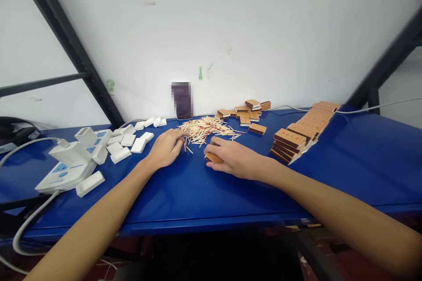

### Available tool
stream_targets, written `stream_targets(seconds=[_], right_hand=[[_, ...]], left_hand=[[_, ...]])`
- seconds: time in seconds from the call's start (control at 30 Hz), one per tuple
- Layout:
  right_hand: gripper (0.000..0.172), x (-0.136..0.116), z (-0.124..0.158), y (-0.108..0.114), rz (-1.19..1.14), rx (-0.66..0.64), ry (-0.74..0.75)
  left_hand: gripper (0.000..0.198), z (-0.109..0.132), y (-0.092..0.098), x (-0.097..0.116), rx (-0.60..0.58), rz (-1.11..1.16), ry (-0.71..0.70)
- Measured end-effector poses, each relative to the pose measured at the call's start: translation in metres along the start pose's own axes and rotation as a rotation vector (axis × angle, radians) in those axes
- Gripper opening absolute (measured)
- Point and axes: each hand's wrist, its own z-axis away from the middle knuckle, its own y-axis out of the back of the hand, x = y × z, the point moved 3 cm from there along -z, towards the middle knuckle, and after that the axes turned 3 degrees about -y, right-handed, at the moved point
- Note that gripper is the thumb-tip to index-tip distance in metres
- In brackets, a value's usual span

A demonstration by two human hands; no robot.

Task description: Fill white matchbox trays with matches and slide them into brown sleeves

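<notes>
Okay, so two bare hands over a blue table (198,204). Right hand (232,158) has its fingers closed around one small brown matchbox (213,158), just in front of a heap of red-tipped wooden matchsticks (206,129), way too many to count. Can't see inside that box. Left hand (168,145) has bent fingers at the heap's left edge; can't tell if it's pinching any.

Container-wise, there's a long slanting row of stacked orange-and-brown matchboxes (290,137) on the right, at least four layers at the near end. Behind the heap sits a jumble of loose orange-topped matchboxes (243,115), roughly nine, overlapping, plus one lying nearer. Over left, a dozen or so small white cardboard trays (120,155), contents mostly unreadable, near one white power strip with blue socket panels (62,178).
</notes>
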Motion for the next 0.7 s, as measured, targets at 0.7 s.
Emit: stream_targets(seconds=[0.7], right_hand=[[0.029,0.03,0.097,0.003,0.891,0.135,-0.235]], left_hand=[[0.046,0.018,0.029,-0.05,-0.288,-0.518,0.549]])
